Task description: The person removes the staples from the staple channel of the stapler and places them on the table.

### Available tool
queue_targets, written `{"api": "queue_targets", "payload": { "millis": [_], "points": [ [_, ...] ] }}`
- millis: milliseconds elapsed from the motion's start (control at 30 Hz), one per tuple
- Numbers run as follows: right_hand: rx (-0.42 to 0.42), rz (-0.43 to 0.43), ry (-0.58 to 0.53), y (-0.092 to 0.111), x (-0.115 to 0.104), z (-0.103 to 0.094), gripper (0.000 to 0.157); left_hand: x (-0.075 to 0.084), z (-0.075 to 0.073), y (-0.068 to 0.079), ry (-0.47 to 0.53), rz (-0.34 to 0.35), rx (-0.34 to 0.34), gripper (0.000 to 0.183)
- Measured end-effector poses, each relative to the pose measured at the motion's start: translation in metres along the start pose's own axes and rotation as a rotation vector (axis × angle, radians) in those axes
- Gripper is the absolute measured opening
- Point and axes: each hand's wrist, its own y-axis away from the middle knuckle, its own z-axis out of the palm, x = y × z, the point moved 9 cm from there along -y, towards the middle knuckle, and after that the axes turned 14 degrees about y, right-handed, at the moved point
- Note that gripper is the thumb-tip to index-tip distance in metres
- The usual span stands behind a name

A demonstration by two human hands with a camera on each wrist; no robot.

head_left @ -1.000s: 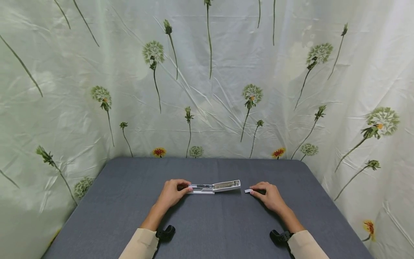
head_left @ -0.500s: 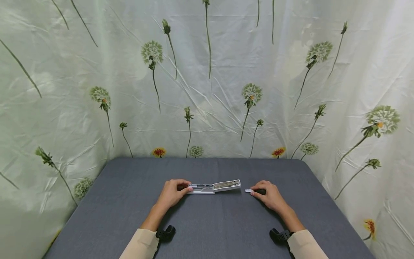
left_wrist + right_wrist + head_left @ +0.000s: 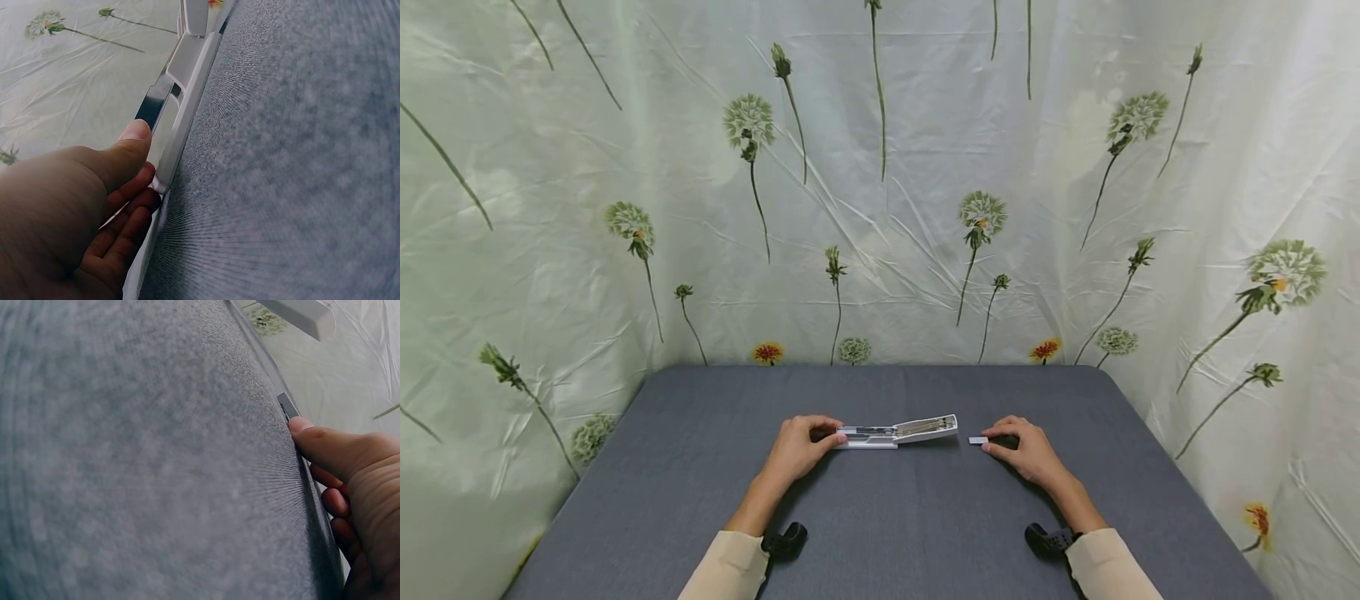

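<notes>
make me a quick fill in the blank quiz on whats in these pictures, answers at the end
The left grip holds a white stapler, not closed but ____.
The small strip in the right grip and the stapler are not touching but ____.
The curtain behind the table is printed with ____.

Missing words: open; apart; flowers

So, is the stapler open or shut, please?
The stapler is open: its cover is tipped back, inner side showing.

On a grey table [image 3: 917, 517], from afar, I see a left hand [image 3: 801, 443] holding an opened white stapler [image 3: 901, 435]; near its raised end, a right hand [image 3: 1028, 452] pinches a small pale strip [image 3: 977, 440].
</notes>
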Motion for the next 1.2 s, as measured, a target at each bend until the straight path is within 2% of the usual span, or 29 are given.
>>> {"api": "queue_targets", "payload": {
  "millis": [267, 433, 567, 733, 967, 1200],
  "points": [
    [0.006, -0.008, -0.033, 0.001, -0.002, -0.003, 0.023, 0.001, -0.001, 0.000, -0.002, 0.025, 0.003, 0.016],
    [0.034, 0.029, -0.089, 0.000, 0.001, -0.007, 0.026, 0.000, -0.001, -0.001, -0.004, 0.024, 0.007, 0.016],
    [0.046, 0.054, -0.089, -0.001, 0.000, -0.009, 0.027, -0.001, -0.001, -0.001, -0.009, 0.024, 0.008, 0.017],
    [0.071, 0.028, -0.084, -0.004, -0.013, -0.014, 0.028, -0.002, 0.001, -0.001, -0.010, 0.001, 0.002, 0.016],
    [0.079, -0.007, -0.176, -0.015, -0.036, -0.017, 0.031, -0.003, 0.001, -0.001, -0.001, -0.014, 0.004, 0.015],
    [0.093, -0.063, -0.241, -0.024, -0.059, -0.016, 0.027, -0.003, 0.000, -0.001, 0.002, -0.008, 0.004, 0.015]
  ]
}}
